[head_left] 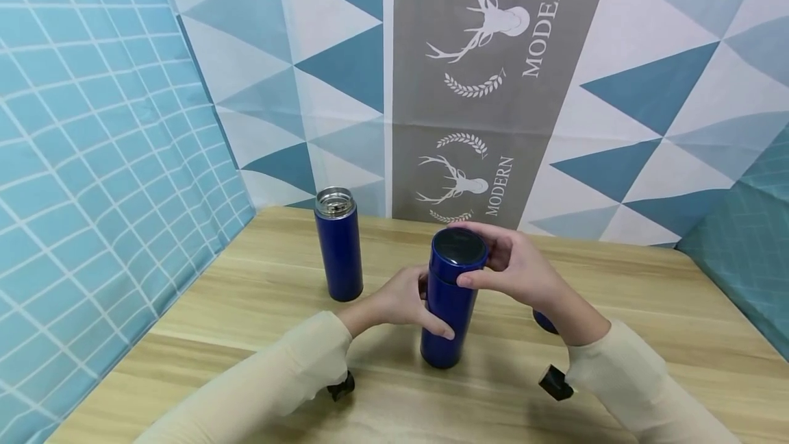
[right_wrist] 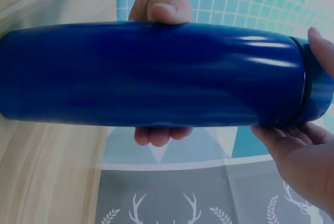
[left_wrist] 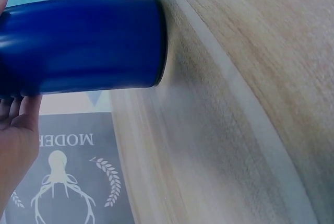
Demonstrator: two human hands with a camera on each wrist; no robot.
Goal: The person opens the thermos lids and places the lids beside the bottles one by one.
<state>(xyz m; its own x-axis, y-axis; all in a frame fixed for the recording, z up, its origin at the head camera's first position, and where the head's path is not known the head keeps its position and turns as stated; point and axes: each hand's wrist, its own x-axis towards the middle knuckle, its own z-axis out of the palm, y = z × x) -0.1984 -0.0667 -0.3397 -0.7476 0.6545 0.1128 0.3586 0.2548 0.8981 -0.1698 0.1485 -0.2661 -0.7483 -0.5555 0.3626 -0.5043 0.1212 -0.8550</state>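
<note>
A dark blue thermos bottle stands upright between my two hands, its base right at the tabletop in the head view. My left hand grips the middle of the body, thumb across the front. My right hand holds the cap, thumb at the near side and fingers behind. In the right wrist view a dark seam shows between the cap and the body. A second blue thermos stands to the left without a cap, its steel mouth uncovered.
Behind my right wrist a small blue object shows, mostly hidden. The wood-grain table ends at a patterned cloth with deer heads and triangles. A blue grid cloth hangs at left.
</note>
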